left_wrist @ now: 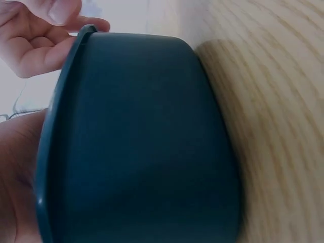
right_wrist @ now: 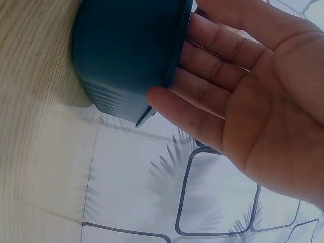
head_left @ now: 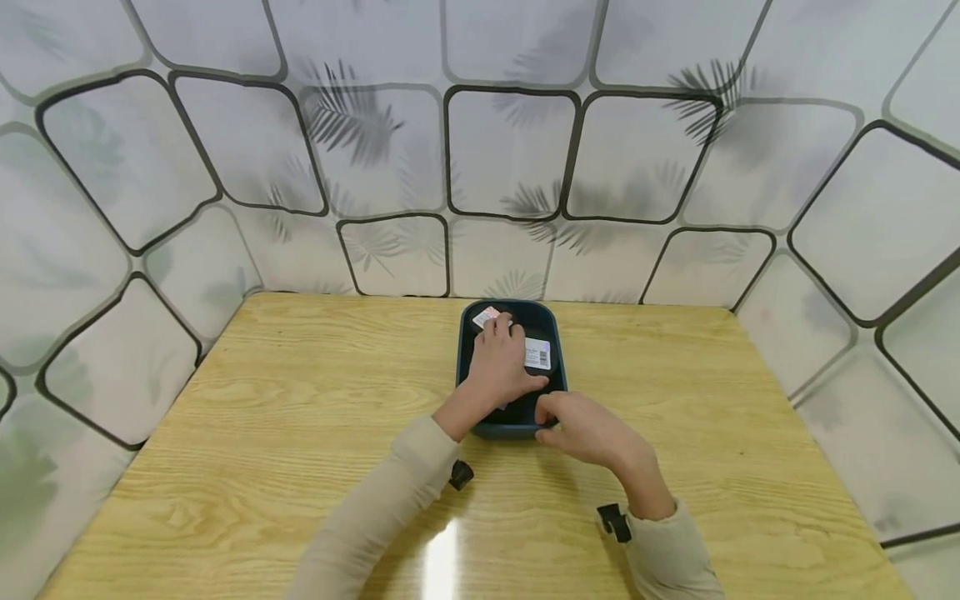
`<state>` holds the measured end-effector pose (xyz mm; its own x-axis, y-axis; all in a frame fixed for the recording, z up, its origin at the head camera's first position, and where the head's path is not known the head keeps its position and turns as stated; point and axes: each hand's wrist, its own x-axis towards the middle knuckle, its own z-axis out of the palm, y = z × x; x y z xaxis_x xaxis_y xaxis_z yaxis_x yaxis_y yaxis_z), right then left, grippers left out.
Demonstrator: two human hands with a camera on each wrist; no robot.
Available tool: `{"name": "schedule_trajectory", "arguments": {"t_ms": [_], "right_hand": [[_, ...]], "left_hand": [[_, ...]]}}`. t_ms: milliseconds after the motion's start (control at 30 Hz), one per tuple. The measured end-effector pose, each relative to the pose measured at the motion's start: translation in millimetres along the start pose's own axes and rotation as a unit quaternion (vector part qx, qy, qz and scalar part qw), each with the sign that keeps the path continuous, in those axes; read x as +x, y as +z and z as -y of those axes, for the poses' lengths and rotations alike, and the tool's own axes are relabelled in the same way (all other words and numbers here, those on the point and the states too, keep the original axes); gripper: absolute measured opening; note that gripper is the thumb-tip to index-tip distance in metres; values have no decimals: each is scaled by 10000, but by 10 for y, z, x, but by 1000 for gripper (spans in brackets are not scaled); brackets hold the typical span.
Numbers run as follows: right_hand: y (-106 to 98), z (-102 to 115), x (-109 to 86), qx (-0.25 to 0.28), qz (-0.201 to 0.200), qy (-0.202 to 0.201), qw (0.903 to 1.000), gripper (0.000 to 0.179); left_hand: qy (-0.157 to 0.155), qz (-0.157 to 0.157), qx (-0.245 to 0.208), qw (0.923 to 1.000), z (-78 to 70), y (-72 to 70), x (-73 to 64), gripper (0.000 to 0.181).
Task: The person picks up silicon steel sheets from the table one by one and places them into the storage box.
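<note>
A dark blue plastic bin (head_left: 513,432) stands on the table, with dark items inside that bear white printed labels (head_left: 537,353). My left hand (head_left: 498,362) reaches over the bin, fingers spread above the dark items and thumb out toward the right wall. Its fingertips partly hide the contents, so firm contact cannot be made out. At the near right corner is my right hand (head_left: 588,427), its fingers over the rim. The right wrist view shows this right hand (right_wrist: 253,96) palm-on, fingers extended behind the bin's rim. In the left wrist view, the bin's outer wall (left_wrist: 142,136) fills the middle.
The light wooden table (head_left: 322,358) extends on both sides of the bin. Behind it hangs a pale patterned curtain (head_left: 510,150), which also runs along the left and right sides. Both sleeves carry a black clip (head_left: 462,475) near the wrist.
</note>
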<state>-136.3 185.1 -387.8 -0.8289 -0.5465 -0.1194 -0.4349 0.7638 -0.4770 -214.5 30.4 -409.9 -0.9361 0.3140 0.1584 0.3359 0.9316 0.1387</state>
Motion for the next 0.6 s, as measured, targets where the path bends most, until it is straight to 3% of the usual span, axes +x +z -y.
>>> {"name": "schedule_trajectory", "arguments": {"t_ms": [200, 600], "right_hand": [[-10, 14, 6, -34, 29, -9, 10000, 8], [2, -22, -10, -46, -46, 40, 10000, 8]], "left_hand": [[-220, 115, 1, 9997, -5, 29, -19, 92], [-294, 153, -275, 9991, -38, 93, -43, 84]]}}
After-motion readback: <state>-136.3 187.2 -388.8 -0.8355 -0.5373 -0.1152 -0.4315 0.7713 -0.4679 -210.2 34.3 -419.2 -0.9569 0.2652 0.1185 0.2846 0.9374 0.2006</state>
